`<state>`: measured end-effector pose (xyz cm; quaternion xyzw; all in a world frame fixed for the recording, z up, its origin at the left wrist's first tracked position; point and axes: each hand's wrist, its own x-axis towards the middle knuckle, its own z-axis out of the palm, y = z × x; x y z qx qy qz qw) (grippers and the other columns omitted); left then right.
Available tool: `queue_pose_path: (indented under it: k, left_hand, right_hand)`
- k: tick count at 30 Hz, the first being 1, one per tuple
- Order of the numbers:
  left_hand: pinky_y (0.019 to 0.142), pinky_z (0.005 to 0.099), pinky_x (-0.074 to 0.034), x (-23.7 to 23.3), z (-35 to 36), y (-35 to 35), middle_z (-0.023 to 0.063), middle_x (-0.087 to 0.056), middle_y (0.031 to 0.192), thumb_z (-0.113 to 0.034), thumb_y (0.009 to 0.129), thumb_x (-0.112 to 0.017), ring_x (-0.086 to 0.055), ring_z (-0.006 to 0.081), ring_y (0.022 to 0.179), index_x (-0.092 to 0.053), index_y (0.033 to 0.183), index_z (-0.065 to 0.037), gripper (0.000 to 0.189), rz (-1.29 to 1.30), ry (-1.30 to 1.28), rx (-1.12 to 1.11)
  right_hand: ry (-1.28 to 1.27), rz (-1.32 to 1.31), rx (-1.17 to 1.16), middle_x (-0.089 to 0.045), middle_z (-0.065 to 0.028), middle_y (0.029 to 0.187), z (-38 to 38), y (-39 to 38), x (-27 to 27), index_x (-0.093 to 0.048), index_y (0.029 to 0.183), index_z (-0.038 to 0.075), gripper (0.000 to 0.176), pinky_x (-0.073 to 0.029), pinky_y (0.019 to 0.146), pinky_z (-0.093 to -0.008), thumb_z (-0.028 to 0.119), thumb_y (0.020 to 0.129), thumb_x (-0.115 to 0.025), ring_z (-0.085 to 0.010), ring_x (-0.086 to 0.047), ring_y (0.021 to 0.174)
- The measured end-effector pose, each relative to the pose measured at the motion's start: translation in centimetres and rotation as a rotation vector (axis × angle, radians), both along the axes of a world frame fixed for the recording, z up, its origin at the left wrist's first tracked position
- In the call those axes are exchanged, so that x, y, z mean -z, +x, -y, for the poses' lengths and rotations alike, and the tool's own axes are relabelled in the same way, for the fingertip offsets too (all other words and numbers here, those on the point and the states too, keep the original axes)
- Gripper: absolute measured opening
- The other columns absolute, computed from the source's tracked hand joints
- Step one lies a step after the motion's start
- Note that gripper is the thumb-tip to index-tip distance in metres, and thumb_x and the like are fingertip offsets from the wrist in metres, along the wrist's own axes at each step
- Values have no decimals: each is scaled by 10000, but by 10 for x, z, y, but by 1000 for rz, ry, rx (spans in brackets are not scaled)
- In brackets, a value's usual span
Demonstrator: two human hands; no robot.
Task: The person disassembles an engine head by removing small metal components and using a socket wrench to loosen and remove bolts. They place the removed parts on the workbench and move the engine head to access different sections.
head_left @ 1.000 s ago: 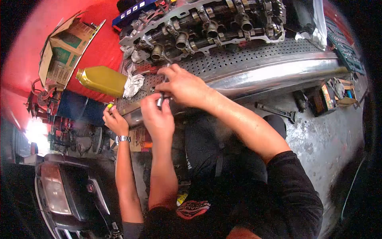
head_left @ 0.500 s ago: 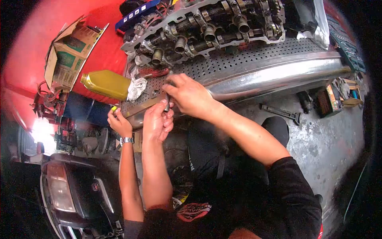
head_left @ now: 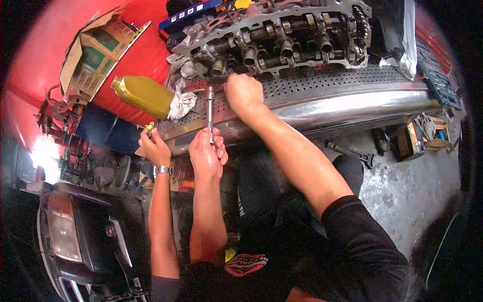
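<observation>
My left hand [head_left: 207,153] is closed round the lower end of a chrome extension bar with a socket [head_left: 210,108], which points away from me over the bench edge. My right hand [head_left: 245,94] is curled, knuckles up, over the perforated metal bench [head_left: 297,85], just in front of the cylinder head [head_left: 271,40]. Its fingertips are hidden, so whatever they hold cannot be made out. The socket end stands a little to the left of that hand, apart from it.
A co-worker's hand [head_left: 155,146] with a watch holds something small and yellow at left. Nearby lie an olive-coloured bottle [head_left: 143,95], a white rag [head_left: 182,104] and an open cardboard box [head_left: 95,60]. A boxed item [head_left: 410,141] stands on the floor at right, and a car front [head_left: 75,231] is lower left.
My hands have moved apart. The right has gone up towards the cylinder head, and the extension bar now shows at length in my left hand. The whole view has shifted slightly.
</observation>
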<state>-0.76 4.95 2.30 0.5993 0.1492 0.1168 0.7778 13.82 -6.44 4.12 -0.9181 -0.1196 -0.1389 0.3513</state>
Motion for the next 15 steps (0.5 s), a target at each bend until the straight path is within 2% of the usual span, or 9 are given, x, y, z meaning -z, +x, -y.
queue_pose_path:
  k: [2, 5, 10, 15]
  left_hand:
    - [345, 252, -328, 2, -8, -7, 35, -496, 658, -252, 1046, -436, -410, 99, 435, -540, 958, -30, 260, 30, -36, 6]
    - [345, 250, -332, 8, -17, -9, 38, -498, 658, -259, 1050, -432, -417, 100, 435, -543, 965, -29, 268, 68, -75, 24]
    - [354, 254, -340, 14, -23, -5, 41, -508, 674, -267, 1051, -442, -431, 106, 451, -545, 992, -24, 270, 96, -134, 83]
    - [392, 273, -385, 14, -20, -6, 60, -537, 700, -189, 1017, -493, -461, 122, 474, -551, 1021, -27, 173, 205, -369, 142]
  right_hand:
    - [-39, 1, 3, -732, -220, 938, -7, 3, 5, -753, 877, 33, 405, -577, 785, -481, 373, 971, -554, -375, -724, 894]
    - [-62, -46, 26, -737, -206, 939, -4, -3, 0, -757, 875, 36, 457, -571, 804, -480, 379, 1001, -482, -377, -721, 908]
    - [-137, 9, 103, -723, -228, 938, -9, -7, -1, -702, 960, 28, 386, -565, 801, -494, 378, 994, -542, -393, -714, 917]
    - [-151, 27, 71, -721, -228, 924, -10, -2, 2, -690, 970, 20, 395, -564, 799, -497, 387, 997, -548, -398, -711, 917]
